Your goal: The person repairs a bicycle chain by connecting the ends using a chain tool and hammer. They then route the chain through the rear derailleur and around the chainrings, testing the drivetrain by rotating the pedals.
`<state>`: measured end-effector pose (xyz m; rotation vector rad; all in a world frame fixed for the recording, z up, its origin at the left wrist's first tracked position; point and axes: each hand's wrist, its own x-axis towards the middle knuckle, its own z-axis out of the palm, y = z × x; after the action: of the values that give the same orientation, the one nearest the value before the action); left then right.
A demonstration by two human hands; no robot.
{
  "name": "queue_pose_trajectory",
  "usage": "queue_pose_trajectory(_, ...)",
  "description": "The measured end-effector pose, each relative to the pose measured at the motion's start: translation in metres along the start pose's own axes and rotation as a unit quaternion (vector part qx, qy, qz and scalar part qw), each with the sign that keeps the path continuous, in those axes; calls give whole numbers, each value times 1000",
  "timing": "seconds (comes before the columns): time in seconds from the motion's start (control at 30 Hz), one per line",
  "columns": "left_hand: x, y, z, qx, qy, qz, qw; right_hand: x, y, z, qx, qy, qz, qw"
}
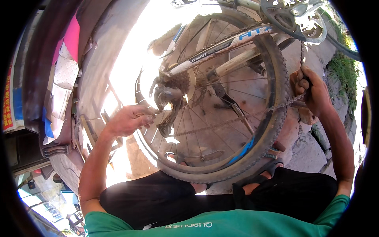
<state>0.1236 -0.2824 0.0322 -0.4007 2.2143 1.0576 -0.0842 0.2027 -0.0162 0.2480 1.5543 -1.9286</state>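
Observation:
A bicycle's rear wheel (281, 85) fills the middle of the view, with a dusty cassette (175, 81) at its hub. The rear derailleur (169, 96) hangs at the left of the cassette. Just left of the derailleur is my left hand (130, 120), thumb and fingers drawn together; what they pinch, if anything, is too small to make out. My right hand (314, 90) is closed around the bicycle chain (281, 105) at the wheel's right side. From that fist one length of chain climbs to the chainrings (294, 19), and another runs left across the spokes toward the derailleur.
A white frame tube (217, 48) slants across the wheel. Grass (344, 75) grows by cracked paving slabs (306, 152) at the right. At the left stand a pink and white sheet (66, 75) and a dark panel (39, 67). My feet are beside the tyre, below it.

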Motion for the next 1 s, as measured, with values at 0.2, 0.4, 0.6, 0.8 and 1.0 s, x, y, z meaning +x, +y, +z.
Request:
queue_pose_trajectory(0.2,1,-12,19,-110,42,-7,993,0,0,3,-20,4,4,1000)
queue_pose_trajectory(0.4,-11,15,28,130,99,25,986,0,-4,19,-48,44,22,998)
queue_pose_trajectory(0.6,-14,-1,48,187,190,85,960,-2,-7,29,-74,44,12,996)
queue_pose_trajectory(0.8,-12,19,56,234,212,69,946,-7,-8,25,-57,91,18,994)
queue_pose_trajectory(1.0,-18,25,58,274,224,94,931,-7,-16,34,-62,58,13,996)
